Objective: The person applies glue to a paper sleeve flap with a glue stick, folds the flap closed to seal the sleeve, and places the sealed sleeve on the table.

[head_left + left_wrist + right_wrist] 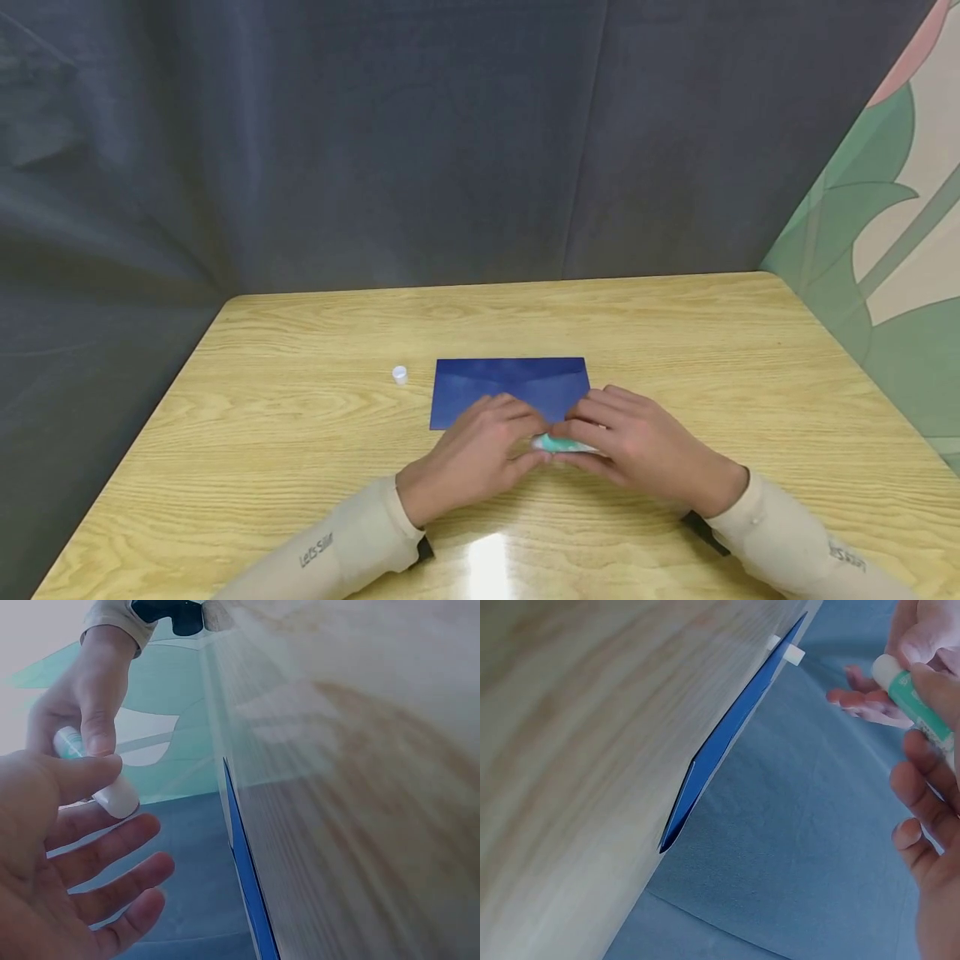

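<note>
A white and green glue stick (564,445) is held level just above the near edge of a dark blue envelope (495,379). My right hand (637,442) grips its body between thumb and fingers. With thumb and index finger, my left hand (483,446) pinches the stick near its white end (118,798); in the left wrist view the other left fingers are spread loosely. The envelope lies flat, its near right part hidden behind the hands. To its left a small white cap (400,375) rests on the table.
The wood-grain table (300,350) has a dark cloth (420,150) hanging behind it and along the left side. On the right is a curtain or wall with a leaf pattern (892,250). Light glares off the table's near part.
</note>
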### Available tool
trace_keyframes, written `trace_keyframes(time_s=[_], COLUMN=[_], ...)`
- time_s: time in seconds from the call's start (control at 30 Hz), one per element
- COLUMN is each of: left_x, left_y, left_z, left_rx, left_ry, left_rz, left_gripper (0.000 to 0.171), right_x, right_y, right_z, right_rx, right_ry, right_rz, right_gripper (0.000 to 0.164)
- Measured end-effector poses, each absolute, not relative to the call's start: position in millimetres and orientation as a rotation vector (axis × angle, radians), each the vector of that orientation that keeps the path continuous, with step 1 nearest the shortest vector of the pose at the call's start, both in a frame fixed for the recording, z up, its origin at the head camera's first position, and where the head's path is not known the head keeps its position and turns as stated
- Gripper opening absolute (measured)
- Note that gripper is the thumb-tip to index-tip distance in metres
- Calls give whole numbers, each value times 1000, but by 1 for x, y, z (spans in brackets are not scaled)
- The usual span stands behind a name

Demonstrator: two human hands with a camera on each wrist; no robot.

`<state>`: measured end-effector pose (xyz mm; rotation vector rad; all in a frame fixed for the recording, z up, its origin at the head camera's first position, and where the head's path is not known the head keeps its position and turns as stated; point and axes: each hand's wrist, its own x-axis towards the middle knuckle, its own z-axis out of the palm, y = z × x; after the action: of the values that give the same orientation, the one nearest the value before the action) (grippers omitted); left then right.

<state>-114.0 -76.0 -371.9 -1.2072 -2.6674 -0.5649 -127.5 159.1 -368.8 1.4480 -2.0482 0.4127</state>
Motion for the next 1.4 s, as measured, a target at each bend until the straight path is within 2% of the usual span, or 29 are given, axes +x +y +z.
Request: trace_keyframes(time_s=[0.13,0.27,0.7,0.9,1.4], left_x=[-114,-114,-112,-120,-129], left_y=[-80,-85,-108,-116,-113], left_z=[-372,-372,-372,-372,-369], left_rx=[-1191,-1157,-1013,-1037,-858], left_ry=[-2668,-2670,-2663,-2590,-2540], left_rz=[-575,-590,-768,-802,-943], left_gripper=[22,22,20,23,28], right_x=[-127,-127,-131,-137,-137], right_y=[161,163,157,155,142], right_z=[-369,-370,-373,-368,-363], right_rx=[1436,1428,1379,1344,1077], right_ry=[-2127,-2179,-2228,-2298,-2589], right_rz=[385,353,287,263,316], right_gripper=[20,25,27,25,22])
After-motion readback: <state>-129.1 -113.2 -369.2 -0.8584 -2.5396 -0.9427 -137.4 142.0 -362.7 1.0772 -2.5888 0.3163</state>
